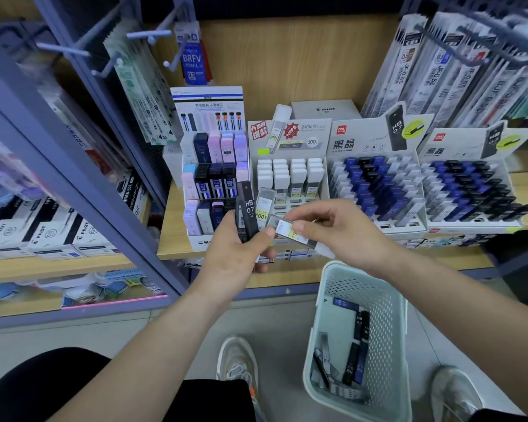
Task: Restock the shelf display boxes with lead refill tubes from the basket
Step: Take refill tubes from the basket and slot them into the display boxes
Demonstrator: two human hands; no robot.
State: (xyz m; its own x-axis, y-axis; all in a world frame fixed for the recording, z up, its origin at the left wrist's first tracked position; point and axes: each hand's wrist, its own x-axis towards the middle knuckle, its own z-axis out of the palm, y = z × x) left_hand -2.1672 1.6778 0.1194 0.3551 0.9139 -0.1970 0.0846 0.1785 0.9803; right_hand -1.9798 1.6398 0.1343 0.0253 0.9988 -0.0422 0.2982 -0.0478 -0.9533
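Looking down, I see my left hand [232,251] curling its fingers round a slim black tube [246,214] and a clear tube [264,207], my right hand [342,231] pinching a white-capped tube [297,237]; more lie in the perforated plastic basket [390,324] on the floor, below the wooden shelf [173,228] of cardboard display boxes [314,138].

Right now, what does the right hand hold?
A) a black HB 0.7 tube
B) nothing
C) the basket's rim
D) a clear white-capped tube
D: the right hand pinches the white-capped tube crosswise, while the black tube is gripped in the left hand and the basket stands untouched on the floor.
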